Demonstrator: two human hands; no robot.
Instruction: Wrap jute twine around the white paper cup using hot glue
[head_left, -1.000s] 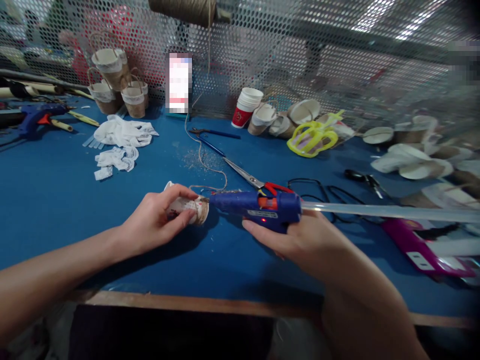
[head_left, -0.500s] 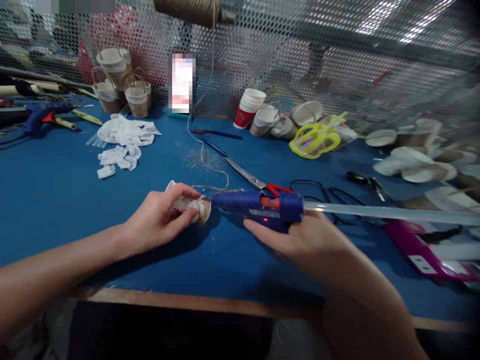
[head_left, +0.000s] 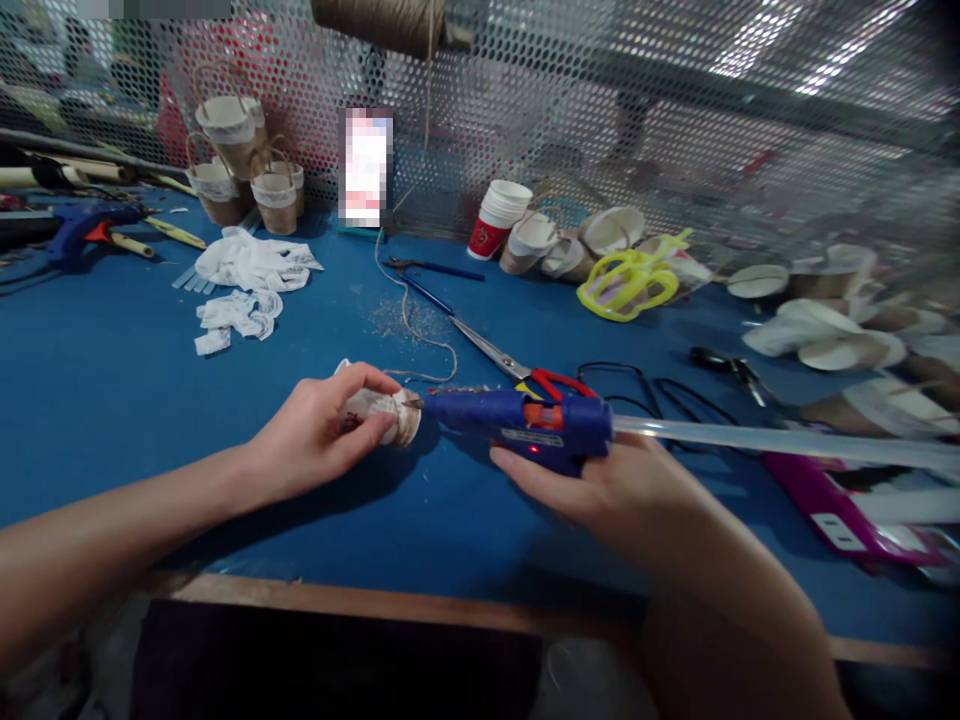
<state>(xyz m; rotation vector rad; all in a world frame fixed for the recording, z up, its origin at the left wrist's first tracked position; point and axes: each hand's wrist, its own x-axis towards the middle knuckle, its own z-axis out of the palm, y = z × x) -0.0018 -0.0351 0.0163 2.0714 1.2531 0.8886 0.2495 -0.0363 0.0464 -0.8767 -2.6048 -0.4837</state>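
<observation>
My left hand [head_left: 337, 425] is closed round a small paper cup [head_left: 380, 402], tipped on its side, with twine [head_left: 407, 420] wound about its base end. In my right hand [head_left: 577, 485] is a blue glue gun [head_left: 517, 422], its red light lit and a long clear glue stick [head_left: 750, 440] running out of its back. The nozzle points left and meets the twine-wrapped end of the cup; whether glue is flowing I cannot make out. A loose strand of twine [head_left: 452, 362] lies on the blue table just behind the cup.
Red-handled scissors [head_left: 517, 370] and blue-handled pliers [head_left: 431, 285] lie beyond the glue gun. White lace scraps [head_left: 251, 262] and twine-covered cups [head_left: 274, 200] are at back left. A stack of paper cups [head_left: 499, 220], a phone [head_left: 365, 170] and a purple power strip [head_left: 840, 510] also stand around.
The glue gun has tilted and shifted slightly down and right, its nozzle still at the cup. My left hand and the cup have barely moved.
</observation>
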